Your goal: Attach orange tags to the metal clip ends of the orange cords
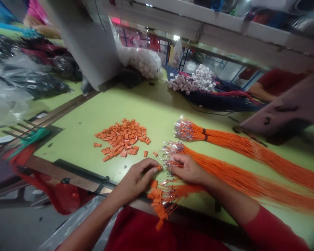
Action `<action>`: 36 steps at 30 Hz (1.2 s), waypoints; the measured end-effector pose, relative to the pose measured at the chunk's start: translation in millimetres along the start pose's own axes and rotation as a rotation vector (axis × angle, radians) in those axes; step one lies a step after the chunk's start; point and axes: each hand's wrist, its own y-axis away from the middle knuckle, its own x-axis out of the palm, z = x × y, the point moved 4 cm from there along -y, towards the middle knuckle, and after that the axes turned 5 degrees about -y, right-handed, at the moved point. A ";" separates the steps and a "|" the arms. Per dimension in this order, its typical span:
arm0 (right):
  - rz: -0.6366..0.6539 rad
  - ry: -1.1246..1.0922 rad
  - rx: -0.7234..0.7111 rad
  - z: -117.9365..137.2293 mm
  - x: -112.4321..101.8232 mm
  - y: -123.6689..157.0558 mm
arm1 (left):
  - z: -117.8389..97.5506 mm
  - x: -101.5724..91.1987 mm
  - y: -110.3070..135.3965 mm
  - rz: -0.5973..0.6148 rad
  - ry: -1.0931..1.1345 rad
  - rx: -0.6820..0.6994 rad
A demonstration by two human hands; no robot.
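Observation:
My left hand (pixel 139 177) pinches a small orange plastic connector housing (pixel 159 167) between thumb and fingertips. Close beside it, my right hand (pixel 188 169) is closed on an orange wire whose metal terminal end points at that housing. Under the right hand runs a loose bundle of orange wires (pixel 219 170) with shiny terminal ends. Nearer my body, wires with orange housings (pixel 156 197) on their ends hang over the table's front edge. A pile of loose orange housings (pixel 124 137) lies left of the wires, with a few strays near my left hand.
A second orange wire bundle (pixel 225 141), bound with black tape, lies behind. White connectors (pixel 196 80) on dark wires and a plastic bag of white parts (pixel 143 61) sit at the back. A grey post (pixel 86 42) and overhead shelf frame the green table (pixel 81 108). Other people work nearby.

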 end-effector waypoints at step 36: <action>0.071 -0.379 0.162 -5.3 -11.5 -10.7 | -26.2 23.5 14.2 -0.027 -0.289 0.193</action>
